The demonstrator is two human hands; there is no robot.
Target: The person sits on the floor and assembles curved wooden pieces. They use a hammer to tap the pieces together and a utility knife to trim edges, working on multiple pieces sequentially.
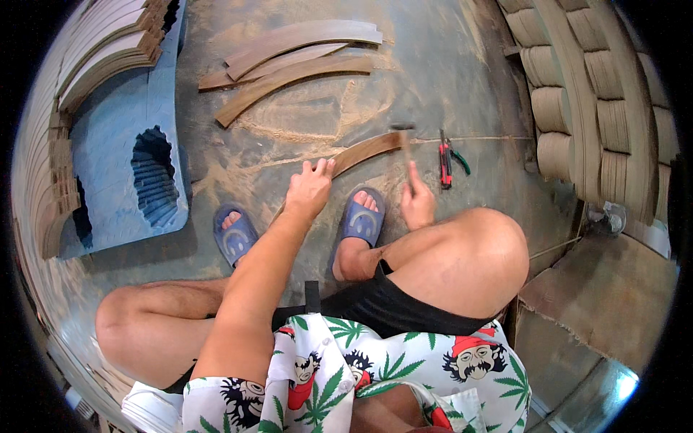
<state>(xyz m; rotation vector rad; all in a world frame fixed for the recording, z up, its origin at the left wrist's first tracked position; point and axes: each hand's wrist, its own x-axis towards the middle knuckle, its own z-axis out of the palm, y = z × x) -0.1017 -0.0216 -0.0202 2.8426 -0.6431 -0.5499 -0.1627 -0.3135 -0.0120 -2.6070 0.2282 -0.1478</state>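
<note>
Brown wooden strip (367,150), probably light and stiff, is lying mid-frame, where the left hand (309,190) is gripping its middle, seemingly a sensible hold, and the right hand (418,202) is holding a hammer (402,128).

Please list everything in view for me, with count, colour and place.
Wooden strip: one, brown, curved, held by the left hand
Hammer: one, dark head, in the right hand's grip
Pliers: apparently one, red, black and green, floor right
Loose boards: three visible, brown, floor ahead
Blue slab: one, blue, left, ragged holes
Board stack: uncountable, tan, far left
Wood bundles: many, tan, right
Brown sheet: one, brown, lower right
Floor: one, grey, dusty, underneath
Sandals: two, bluish purple, on the feet
Shirt: one, white, patterned, bottom
Shorts: one pair, black, above shirt
Left hand: one, centre
Right hand: one, right of centre
</note>
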